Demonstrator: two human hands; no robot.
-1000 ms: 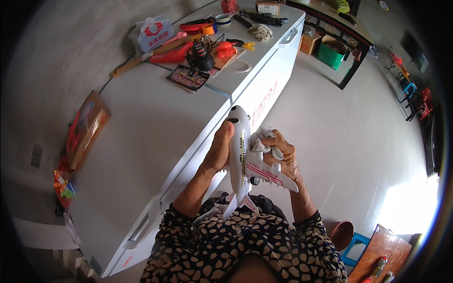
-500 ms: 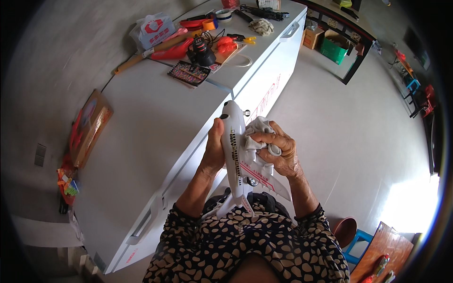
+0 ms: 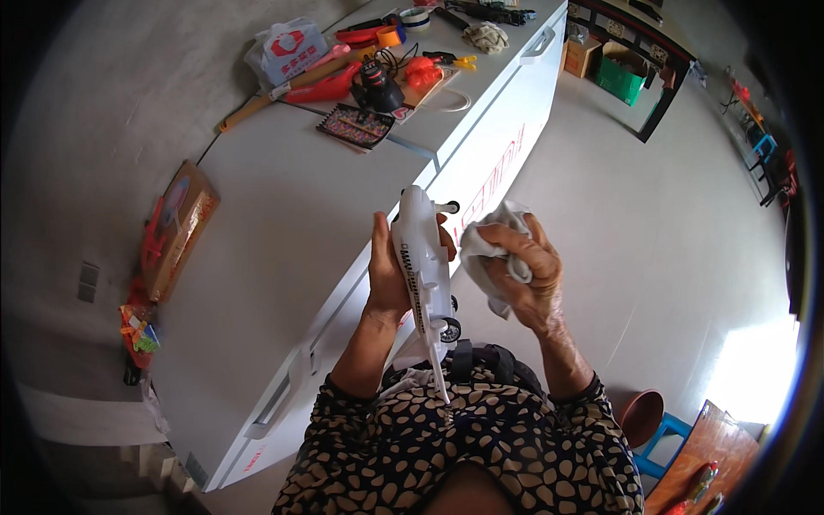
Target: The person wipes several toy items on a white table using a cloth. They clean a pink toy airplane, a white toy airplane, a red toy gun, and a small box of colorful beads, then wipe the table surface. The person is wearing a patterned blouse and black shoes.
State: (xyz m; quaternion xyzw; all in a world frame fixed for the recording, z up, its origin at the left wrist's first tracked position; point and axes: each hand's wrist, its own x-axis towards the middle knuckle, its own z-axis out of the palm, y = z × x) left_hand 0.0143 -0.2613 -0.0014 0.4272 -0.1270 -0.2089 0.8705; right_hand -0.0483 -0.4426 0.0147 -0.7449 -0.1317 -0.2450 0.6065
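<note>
A white toy airplane (image 3: pixel 422 249) is in front of me, nose pointing away and tail toward my body. My left hand (image 3: pixel 386 273) grips its body from the left, with fingertips showing on the far side beneath the nose. The plane is rolled so that its black wheels face right and one wing edge runs toward me. My right hand (image 3: pixel 532 279) clutches a crumpled pale cloth (image 3: pixel 495 249) just to the right of the plane, apart from it. Part of the cloth hangs below the fingers.
A long white chest freezer (image 3: pixel 283 223) stretches along the left. On it lie a plastic bag (image 3: pixel 290 53), a notebook (image 3: pixel 354 126), a black device (image 3: pixel 376 86) and a flat cardboard box (image 3: pixel 182 225). A wooden table (image 3: pixel 704 455) and a brown bucket (image 3: pixel 641 416) stand at lower right.
The plane has rolled over in my left hand, so its wheels now face right and its wing top is out of sight. My right hand has drawn the cloth off the wing.
</note>
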